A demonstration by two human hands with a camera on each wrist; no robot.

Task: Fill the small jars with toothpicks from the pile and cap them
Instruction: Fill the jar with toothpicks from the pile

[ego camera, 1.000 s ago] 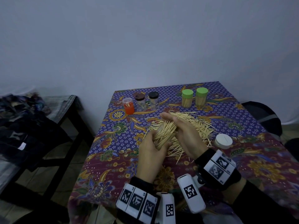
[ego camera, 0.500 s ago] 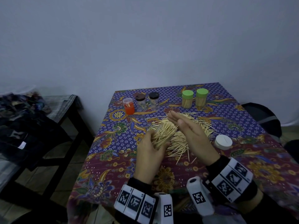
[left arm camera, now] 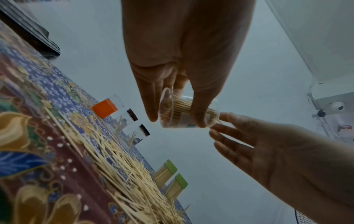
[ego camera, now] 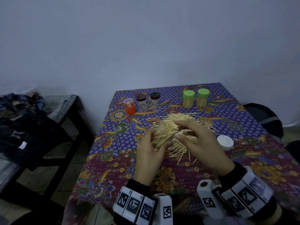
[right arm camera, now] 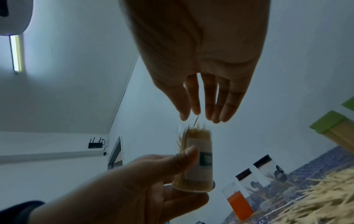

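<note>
My left hand [ego camera: 151,153] grips a clear jar [ego camera: 163,135] packed with toothpicks, tilted with its mouth up and to the right above the table. In the left wrist view the fingers and thumb wrap the jar [left arm camera: 188,112]. My right hand [ego camera: 194,137] hovers at the jar's mouth with straight fingers [right arm camera: 210,98]; one toothpick tip pokes up between thumb and forefinger. The loose toothpick pile [ego camera: 191,118] lies under and behind both hands. A white cap [ego camera: 225,142] sits on the cloth to the right.
Two green-capped jars [ego camera: 188,99] full of toothpicks stand at the back. An orange jar [ego camera: 129,106], a brown-capped jar [ego camera: 141,102] and a black-capped jar [ego camera: 155,101] stand back left. A dark side table with clothes [ego camera: 24,119] is on the left.
My right hand lifted off the jar mouth, opened flat to the right, then came back with its fingertips at the mouth. The left hand kept the jar in place.
</note>
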